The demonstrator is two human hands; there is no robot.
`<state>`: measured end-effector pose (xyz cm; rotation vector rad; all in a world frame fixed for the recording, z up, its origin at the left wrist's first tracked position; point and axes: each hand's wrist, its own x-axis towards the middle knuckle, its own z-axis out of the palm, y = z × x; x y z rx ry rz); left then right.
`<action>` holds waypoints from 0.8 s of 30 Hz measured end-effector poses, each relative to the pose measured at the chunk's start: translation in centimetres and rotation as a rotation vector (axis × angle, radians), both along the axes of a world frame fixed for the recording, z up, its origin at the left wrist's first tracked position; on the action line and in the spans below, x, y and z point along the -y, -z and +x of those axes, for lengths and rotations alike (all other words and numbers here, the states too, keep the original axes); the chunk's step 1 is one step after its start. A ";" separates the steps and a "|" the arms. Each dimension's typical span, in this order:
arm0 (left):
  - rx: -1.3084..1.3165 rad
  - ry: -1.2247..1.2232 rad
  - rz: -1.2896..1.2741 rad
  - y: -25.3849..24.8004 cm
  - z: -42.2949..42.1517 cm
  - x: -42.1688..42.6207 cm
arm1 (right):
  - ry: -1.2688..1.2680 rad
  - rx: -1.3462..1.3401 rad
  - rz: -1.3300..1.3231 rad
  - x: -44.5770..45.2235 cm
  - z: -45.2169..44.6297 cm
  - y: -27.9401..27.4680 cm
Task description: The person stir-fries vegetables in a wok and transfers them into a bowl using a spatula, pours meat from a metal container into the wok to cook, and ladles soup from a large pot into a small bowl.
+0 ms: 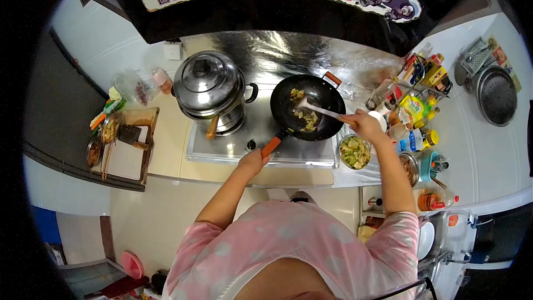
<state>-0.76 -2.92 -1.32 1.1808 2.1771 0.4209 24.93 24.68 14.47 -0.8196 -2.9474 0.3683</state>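
Gripping a wok (282,114) by its handle (272,146) in left fingers (264,158) and a spatula (323,111) in right fingers (352,120), a cook (288,230) best scrapes low under the food (308,123).

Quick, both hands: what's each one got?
Left hand: closed on the wok's orange handle.
Right hand: closed on the spatula, its head in the wok.

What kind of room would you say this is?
Probably a home kitchen: a wok and a lidded steamer pot on the stove, with seasoning bottles alongside.
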 end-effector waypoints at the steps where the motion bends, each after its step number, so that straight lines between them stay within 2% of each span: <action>1: 0.004 0.004 0.002 0.0 0.0 0.0 | 0.048 -0.054 0.029 0.3 -1.0 1.6; 3: 0.011 0.013 0.005 0.0 0.0 0.0 | 0.144 -0.162 0.086 0.6 -2.6 4.4; 6: 0.026 0.000 -0.020 0.7 -0.2 -0.2 | 0.237 -0.159 0.060 0.7 -3.6 6.8; 9: 0.078 -0.006 -0.038 0.4 -0.2 -0.1 | 0.172 -0.025 0.064 0.9 -2.2 7.8; 10: 0.061 -0.007 -0.040 0.7 -0.2 -0.2 | 0.156 -0.100 0.035 1.9 -1.6 6.4; 13: 0.036 -0.014 -0.035 0.8 0.0 -0.4 | 0.174 0.080 0.095 2.8 -1.0 3.2; 18: 0.053 0.005 0.000 1.4 -0.2 -0.4 | 0.260 -0.134 0.095 2.7 -3.6 5.4; 21: 0.024 0.008 -0.009 0.0 0.1 0.0 | 0.275 -0.066 0.126 2.2 -3.8 7.6; 24: -0.011 0.008 -0.024 -0.4 0.3 0.0 | 0.254 0.000 0.159 2.6 -0.8 6.5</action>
